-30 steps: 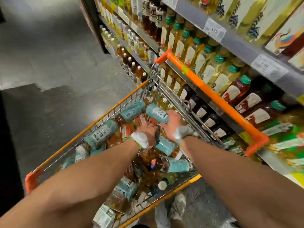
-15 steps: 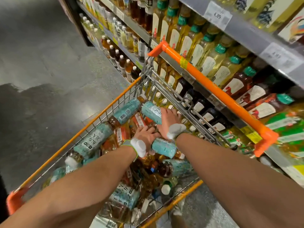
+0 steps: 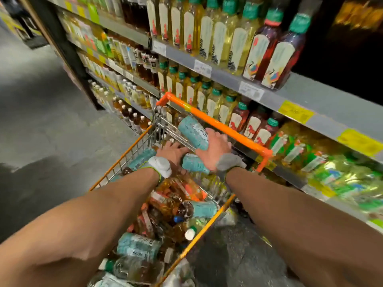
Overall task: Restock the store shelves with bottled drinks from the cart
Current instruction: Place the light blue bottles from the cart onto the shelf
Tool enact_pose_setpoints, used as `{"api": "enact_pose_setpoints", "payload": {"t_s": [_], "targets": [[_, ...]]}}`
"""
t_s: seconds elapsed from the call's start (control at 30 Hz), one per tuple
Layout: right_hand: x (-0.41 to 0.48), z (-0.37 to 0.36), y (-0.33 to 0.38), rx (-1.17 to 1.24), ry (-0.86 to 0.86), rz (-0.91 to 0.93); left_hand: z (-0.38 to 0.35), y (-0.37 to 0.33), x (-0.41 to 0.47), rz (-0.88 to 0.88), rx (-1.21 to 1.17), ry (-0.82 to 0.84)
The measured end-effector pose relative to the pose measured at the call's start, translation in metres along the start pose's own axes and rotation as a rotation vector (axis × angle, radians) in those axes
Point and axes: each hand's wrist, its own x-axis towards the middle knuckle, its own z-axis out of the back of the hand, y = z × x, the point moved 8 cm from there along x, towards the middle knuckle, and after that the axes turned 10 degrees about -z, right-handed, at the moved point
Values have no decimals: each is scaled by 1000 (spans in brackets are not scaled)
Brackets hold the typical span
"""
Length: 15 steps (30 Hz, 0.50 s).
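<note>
One bottle in hand: teal-labelled bottle [image 3: 192,131], lifted clear of the heap, above the cart's far right corner, just beside the orange handle [image 3: 228,132]
Right hand [image 3: 213,151]: fingers and thumb wrapped round the bottle's near end, across the label; a firm full-hand hold
Left hand [image 3: 172,151]: lying on the heap near the cart's far end; fingertips against a second teal bottle [image 3: 194,163]; whether it is closed round that bottle, cannot tell
Cart [image 3: 116,165]: wire basket with orange rim; heaped with bottles lying every way, amber drinks and teal labels mixed
Shelves [image 3: 300,92]: along the cart's right side; rows of upright bottles, labels to the front
Long axis: slanted; runs from the right hand up and away toward the handle's far corner; neither upright nor flat
Pointing: far end shows dark liquid past the label; cap or base too blurred to tell
Handling (judged): full plastic bottle; moderate weight for one hand; walls stiff while sealed; film label probably slick; not fragile, though a drop could dent it
Hold (judged): mid-body over the label suits it; needs turning upright before it meets a shelf; label to the front
</note>
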Motion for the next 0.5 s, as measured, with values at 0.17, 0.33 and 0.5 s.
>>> {"api": "enact_pose_setpoints", "payload": {"t_s": [0.17, 0.33, 0.5], "targets": [[-45, 81, -70, 179, -167, -88, 42, -97, -6, -79, 91, -116], [-102, 143, -151, 274, -265, -160, 56, -212, -15, -187, 126, -191], [-164, 183, -246, 262, -394, -264, 58, -339, -17, -299, 211, -200]]}}
